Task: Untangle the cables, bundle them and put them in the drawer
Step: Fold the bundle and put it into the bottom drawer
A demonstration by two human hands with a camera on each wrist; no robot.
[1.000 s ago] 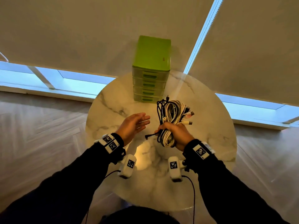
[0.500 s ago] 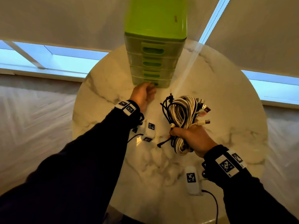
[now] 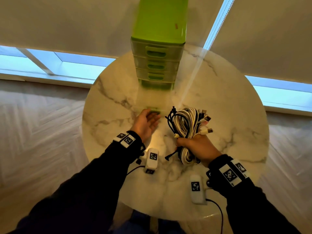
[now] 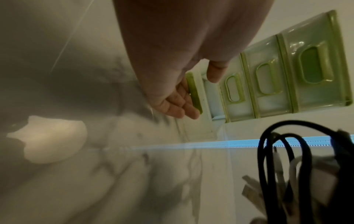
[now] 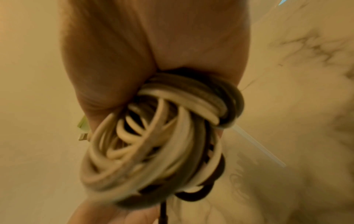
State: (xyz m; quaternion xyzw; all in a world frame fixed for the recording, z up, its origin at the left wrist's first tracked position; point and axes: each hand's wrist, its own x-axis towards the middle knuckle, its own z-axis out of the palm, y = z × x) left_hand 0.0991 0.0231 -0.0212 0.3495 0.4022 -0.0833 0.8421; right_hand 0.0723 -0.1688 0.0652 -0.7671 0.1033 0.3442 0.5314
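A green drawer unit stands at the back of the round marble table. Its bottom drawer is pulled far out toward me; it looks blurred in the head view. My left hand hooks its fingers into that drawer's green handle. The upper drawers are closed. To the right, my right hand grips a coiled bundle of white and black cables just above the table, plugs sticking out to the right. The same cable bundle fills my right hand in the right wrist view.
Bare marble lies to the left and right of the drawer unit and in front of my hands. Behind the table are drawn blinds with a low strip of window. The floor surrounds the table.
My left hand reached forward to the bottom drawer's handle, then drew the drawer out toward me. My right hand kept its grip on the bundle, a little to the right.
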